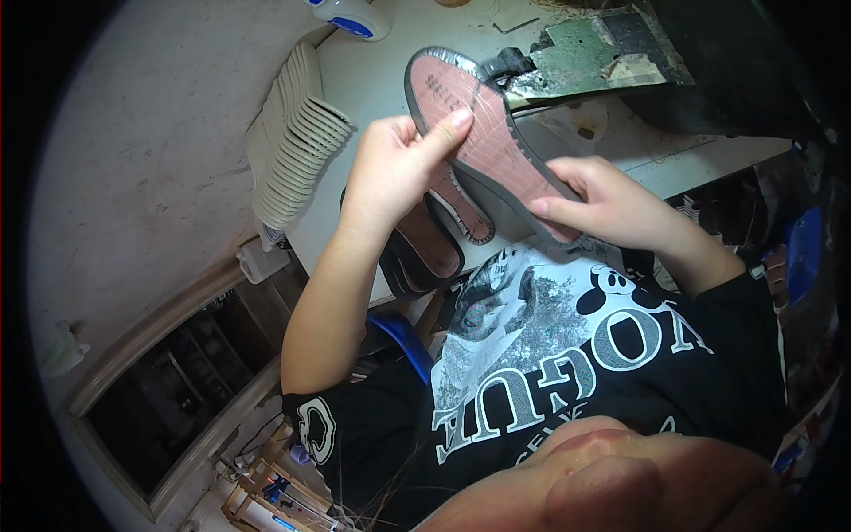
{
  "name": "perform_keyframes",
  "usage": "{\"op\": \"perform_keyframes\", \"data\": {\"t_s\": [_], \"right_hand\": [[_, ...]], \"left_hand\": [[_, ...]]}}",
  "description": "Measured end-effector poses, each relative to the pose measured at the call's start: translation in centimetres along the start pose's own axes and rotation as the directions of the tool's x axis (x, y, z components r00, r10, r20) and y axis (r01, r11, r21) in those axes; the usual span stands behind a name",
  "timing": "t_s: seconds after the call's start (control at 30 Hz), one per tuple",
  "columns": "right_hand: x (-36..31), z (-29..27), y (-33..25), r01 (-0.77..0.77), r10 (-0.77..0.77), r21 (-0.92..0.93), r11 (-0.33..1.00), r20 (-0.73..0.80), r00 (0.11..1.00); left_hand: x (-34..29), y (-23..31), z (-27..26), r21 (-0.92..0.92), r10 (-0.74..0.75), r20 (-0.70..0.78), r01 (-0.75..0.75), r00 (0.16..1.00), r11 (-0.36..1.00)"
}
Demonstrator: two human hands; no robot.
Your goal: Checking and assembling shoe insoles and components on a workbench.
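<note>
Over the worktable (337, 80) I hold a shoe sole (501, 142) with a pink upper face and a dark raised rim. My left hand (394, 168) is closed on its wide end, thumb pressed flat on the pink face. At the narrow end, my right hand (603, 204) grips the edge between thumb and fingers. Below the left hand, a narrower pink piece with a notched edge (461, 204) shows partly; whether it touches the held sole I cannot tell. Several more dark-rimmed soles (425, 248) lie stacked near the table's front edge.
A tall stack of off-white sole-shaped pieces (297, 142) stands at the table's left, by the wall. At the back are a white bottle with blue markings (355, 18) and a worn green machine plate (585, 58). Something blue (802, 257) stands at the right.
</note>
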State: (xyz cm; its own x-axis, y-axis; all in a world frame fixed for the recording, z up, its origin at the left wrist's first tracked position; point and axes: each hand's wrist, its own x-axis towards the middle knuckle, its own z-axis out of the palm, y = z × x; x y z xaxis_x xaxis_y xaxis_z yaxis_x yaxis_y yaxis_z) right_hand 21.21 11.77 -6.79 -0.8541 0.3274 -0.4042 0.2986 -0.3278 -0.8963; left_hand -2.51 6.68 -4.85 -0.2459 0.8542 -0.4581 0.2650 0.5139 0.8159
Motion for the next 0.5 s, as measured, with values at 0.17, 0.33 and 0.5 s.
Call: {"op": "perform_keyframes", "data": {"t_s": [0.17, 0.33, 0.5], "right_hand": [[-2.0, 1.7, -2.0, -0.065, 0.085, 0.137, 0.988, -0.148, 0.985], [1.2, 5.7, -4.3, 0.185, -0.135, 0.156, 0.970, -0.284, 0.949], [-0.6, 11.2, -4.3, 0.080, -0.075, 0.248, 0.966, -0.030, 0.997]], "left_hand": [[0.4, 0.9, -1.6, -0.024, 0.056, -0.032, -0.057, 0.998, 0.998], [1.3, 1.4, -4.9, -0.090, 0.075, -0.029, -0.077, 0.997, 0.993], [-3.6, -4.8, -5.1, -0.648, 0.040, -0.382, -0.299, 0.923, 0.700]]}}
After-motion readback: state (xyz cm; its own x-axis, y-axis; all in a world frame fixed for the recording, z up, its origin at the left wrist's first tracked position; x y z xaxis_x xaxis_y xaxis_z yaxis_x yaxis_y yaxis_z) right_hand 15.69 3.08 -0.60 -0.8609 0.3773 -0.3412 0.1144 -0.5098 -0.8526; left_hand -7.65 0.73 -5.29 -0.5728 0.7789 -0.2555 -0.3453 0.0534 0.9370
